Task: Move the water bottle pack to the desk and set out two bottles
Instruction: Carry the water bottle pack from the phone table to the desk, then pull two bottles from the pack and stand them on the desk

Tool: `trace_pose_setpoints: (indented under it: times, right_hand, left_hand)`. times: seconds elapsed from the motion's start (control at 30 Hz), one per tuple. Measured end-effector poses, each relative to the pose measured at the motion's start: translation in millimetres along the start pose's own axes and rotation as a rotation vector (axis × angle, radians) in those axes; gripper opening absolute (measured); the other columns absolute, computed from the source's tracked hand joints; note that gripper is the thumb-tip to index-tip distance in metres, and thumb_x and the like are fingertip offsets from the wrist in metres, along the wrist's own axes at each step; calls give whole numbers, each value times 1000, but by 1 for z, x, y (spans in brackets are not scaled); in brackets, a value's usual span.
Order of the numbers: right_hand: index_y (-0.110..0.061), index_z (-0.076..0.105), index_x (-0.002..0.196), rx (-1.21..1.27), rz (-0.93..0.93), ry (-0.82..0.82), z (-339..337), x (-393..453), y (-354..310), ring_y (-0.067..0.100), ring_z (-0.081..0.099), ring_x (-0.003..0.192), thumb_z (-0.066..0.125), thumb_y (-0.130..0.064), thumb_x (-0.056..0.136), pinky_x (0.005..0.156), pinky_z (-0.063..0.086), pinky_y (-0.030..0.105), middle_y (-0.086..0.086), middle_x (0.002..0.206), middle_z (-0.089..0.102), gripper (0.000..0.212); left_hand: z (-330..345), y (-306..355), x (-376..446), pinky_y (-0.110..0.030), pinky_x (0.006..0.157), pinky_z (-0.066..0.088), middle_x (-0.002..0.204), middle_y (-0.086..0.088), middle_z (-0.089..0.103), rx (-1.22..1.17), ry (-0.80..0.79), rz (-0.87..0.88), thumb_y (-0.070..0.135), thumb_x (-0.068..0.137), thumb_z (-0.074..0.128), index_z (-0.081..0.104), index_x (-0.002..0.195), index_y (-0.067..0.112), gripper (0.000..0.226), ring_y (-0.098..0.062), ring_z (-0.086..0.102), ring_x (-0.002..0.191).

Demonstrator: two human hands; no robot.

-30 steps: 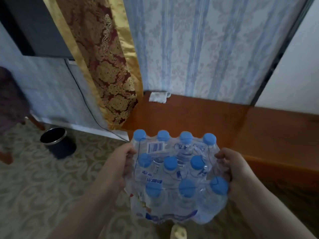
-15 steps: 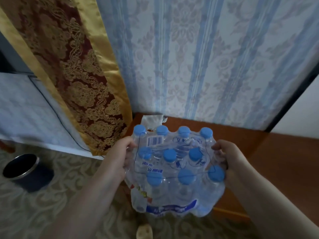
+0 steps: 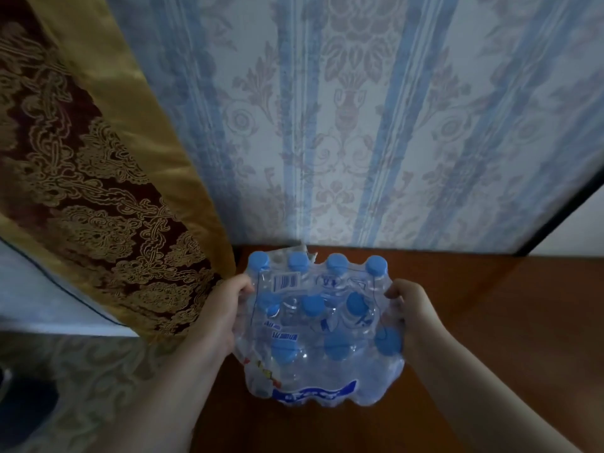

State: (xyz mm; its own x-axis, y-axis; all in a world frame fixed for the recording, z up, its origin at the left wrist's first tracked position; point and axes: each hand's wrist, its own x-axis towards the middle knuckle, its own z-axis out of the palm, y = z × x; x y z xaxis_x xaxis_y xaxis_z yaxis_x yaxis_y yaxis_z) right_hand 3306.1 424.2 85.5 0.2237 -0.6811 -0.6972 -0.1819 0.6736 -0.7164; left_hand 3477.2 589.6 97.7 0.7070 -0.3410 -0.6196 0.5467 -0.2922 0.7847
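A shrink-wrapped water bottle pack [image 3: 318, 328] with several blue-capped clear bottles is over the left end of the brown wooden desk [image 3: 496, 338], close to the wall. I cannot tell whether its base touches the desktop. My left hand [image 3: 222, 308] grips the pack's left side and my right hand [image 3: 407, 308] grips its right side, fingers curled into the plastic wrap. A barcode label shows on top of the wrap near the far left caps.
Blue-striped wallpaper [image 3: 359, 125] rises right behind the desk. A red and gold curtain [image 3: 98, 191] hangs at the left, touching the desk's corner. A dark bin [image 3: 19, 410] stands on the patterned carpet at the lower left. A dark frame edge [image 3: 562, 210] runs at the right.
I have moved forward with the pack, from in front of the desk's edge to over the desktop near the wall. Both hands keep their hold. The bin has slid to the frame's lower left corner.
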Motion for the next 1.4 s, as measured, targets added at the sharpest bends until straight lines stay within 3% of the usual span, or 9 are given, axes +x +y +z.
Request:
trace_pose_setpoints:
  times: [0.13,0.3,0.4,0.5,0.7,0.87,1.1,1.27,1.4]
  right_hand:
    - [-21,30,55,1,1,10,11,9,-10,13,19,40,49,-14,65,50,24,26,-6,35,23,23]
    - [-21,31,54,12,-3,14,12,16,-13,14,20,45,50,-13,64,52,27,28,-6,35,25,23]
    - [-21,31,51,17,-16,4,9,18,-14,15,21,47,51,-14,61,56,27,30,-5,38,24,23]
    - [-20,33,53,49,-12,-22,9,22,-13,13,19,46,51,-12,63,53,22,29,-6,39,24,23]
    - [-19,35,53,79,-3,-83,12,22,-15,7,18,30,51,-8,72,38,19,20,-8,38,26,27]
    - [-21,32,49,56,-19,-88,18,23,-17,9,16,31,51,-10,69,45,19,22,-7,37,24,30]
    - [-24,33,33,51,-33,-79,14,29,-13,10,19,29,52,-11,67,54,27,28,-7,33,25,41]
    - [-25,32,30,-6,-37,-65,1,33,-3,12,20,32,51,-16,64,49,26,29,-6,32,24,40]
    - [-13,50,59,-77,-30,-52,-4,31,4,21,40,48,59,-21,55,58,39,37,4,51,41,13]
  left_hand:
    - [2,5,5,-7,27,29,26,7,45,-26,-20,0,11,80,50,46,48,17,32,-4,41,19]
    - [7,12,11,-4,26,25,21,6,37,-41,-20,-8,9,81,49,41,52,15,30,-4,32,13]
    - [7,9,15,-8,30,34,27,6,50,-24,-21,-13,13,78,53,52,58,13,20,-7,48,22]
    - [3,6,22,-22,46,43,38,6,62,11,-22,-21,18,74,55,60,62,15,13,-14,62,42]
    - [-7,12,27,-17,37,39,35,8,57,1,-13,16,18,75,56,57,58,16,18,-6,54,29]
    - [-7,10,26,-10,26,32,29,9,50,-34,-29,10,16,79,53,52,58,14,21,-3,45,21]
    - [-4,4,34,-28,55,46,56,-1,63,6,-39,1,20,75,57,60,66,14,11,-19,59,54]
    - [1,5,34,-13,27,36,38,3,60,22,-66,-14,15,75,56,60,61,12,15,-6,53,26]
    - [-1,5,34,-13,25,32,44,2,58,77,-85,5,18,76,52,58,58,14,19,-5,48,24]
